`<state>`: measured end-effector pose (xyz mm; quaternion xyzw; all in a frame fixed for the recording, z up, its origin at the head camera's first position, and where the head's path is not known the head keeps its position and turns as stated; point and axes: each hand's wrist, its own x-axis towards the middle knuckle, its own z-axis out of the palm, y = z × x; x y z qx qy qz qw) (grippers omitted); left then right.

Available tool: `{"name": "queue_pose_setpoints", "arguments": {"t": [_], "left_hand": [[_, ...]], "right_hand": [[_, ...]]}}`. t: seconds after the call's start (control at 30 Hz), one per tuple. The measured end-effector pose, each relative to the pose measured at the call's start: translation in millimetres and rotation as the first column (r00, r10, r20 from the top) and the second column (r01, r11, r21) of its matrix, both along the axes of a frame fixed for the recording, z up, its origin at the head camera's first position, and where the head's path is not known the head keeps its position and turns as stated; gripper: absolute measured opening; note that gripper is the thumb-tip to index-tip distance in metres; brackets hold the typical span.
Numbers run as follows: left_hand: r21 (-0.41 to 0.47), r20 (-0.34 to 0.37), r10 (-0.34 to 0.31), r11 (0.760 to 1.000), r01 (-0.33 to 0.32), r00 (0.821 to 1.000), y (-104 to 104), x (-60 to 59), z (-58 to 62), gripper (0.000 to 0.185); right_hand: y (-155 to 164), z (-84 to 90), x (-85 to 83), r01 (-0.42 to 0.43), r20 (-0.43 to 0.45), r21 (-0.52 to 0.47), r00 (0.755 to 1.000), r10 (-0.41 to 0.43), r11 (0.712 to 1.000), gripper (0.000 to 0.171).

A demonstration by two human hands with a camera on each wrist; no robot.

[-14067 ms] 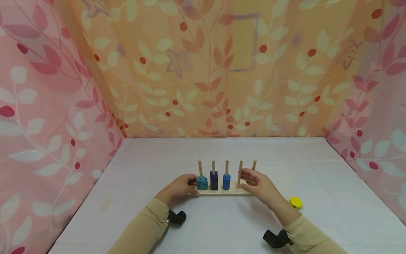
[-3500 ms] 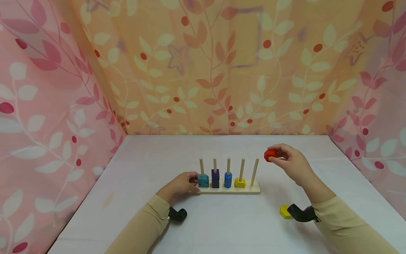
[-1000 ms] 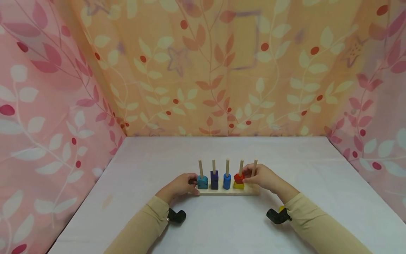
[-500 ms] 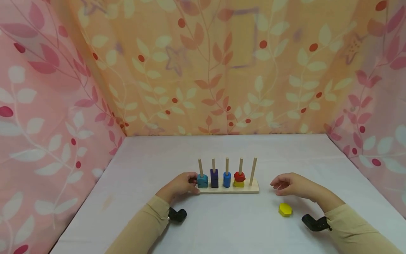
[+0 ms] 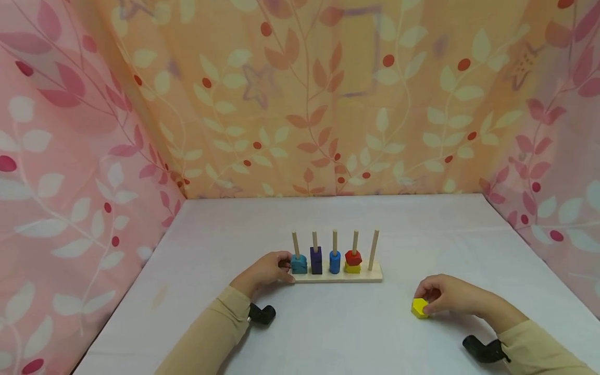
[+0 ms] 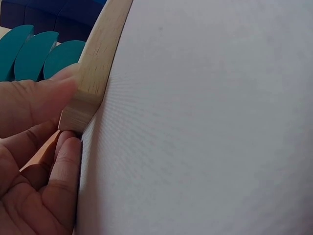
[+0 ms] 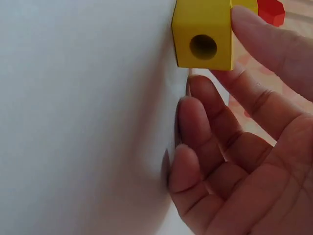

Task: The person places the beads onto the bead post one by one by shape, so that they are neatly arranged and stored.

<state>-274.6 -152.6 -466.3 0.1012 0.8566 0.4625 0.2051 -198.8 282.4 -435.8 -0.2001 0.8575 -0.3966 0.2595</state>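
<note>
At the left end of a wooden peg board [image 5: 339,279], my left hand [image 5: 264,271] grips the base; in the left wrist view the thumb [image 6: 39,100] lies on its end. Teal blocks [image 5: 299,264], dark purple blocks [image 5: 316,260] and blue cylinders [image 5: 335,263] sit on the first three pegs. The fourth peg holds a red block [image 5: 353,258] above a yellow block [image 5: 352,268]; the fifth peg [image 5: 373,250] is bare. To the right, my right hand [image 5: 459,299] pinches a loose yellow hexagonal block [image 5: 419,308] on the table. Its side hole shows in the right wrist view.
A white cloth covers the table [image 5: 347,333]. Floral curtains [image 5: 309,104] rise behind it and along both sides. A black wrist camera mount [image 5: 262,314] hangs from the left sleeve, and another mount [image 5: 485,350] from the right.
My right hand has left the red block on the fourth peg, moved right and down, and now holds the loose yellow block. My left hand has stayed on the board's end.
</note>
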Motion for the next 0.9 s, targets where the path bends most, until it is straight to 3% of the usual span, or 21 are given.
{"name": "queue_pose_setpoints", "arguments": {"t": [0.3, 0.53, 0.67, 0.9], "left_hand": [[-0.004, 0.009, 0.009, 1.0, -0.009, 1.0, 1, -2.4, -0.3, 0.042], [-0.005, 0.008, 0.017, 1.0, -0.017, 1.0, 1, -1.7, 0.0, 0.043], [-0.002, 0.001, 0.013, 1.0, -0.013, 1.0, 1, -1.5, 0.0, 0.044], [-0.006, 0.011, 0.021, 1.0, -0.021, 1.0, 1, -3.3, -1.2, 0.045]], "right_hand": [[-5, 2.3, 9.4, 0.003, -0.033, 0.018, 0.999, -0.003, 1.0, 0.028], [-8, 7.2, 6.4, 0.01, -0.076, 0.039, 0.997, -0.007, 0.999, 0.026], [-9, 17.4, -1.5, 0.069, -0.122, 0.054, 0.991, -0.062, 0.996, 0.027], [-22, 48.8, -20.4, 0.198, -0.192, -0.048, 0.96, -0.203, 0.979, 0.029]]}}
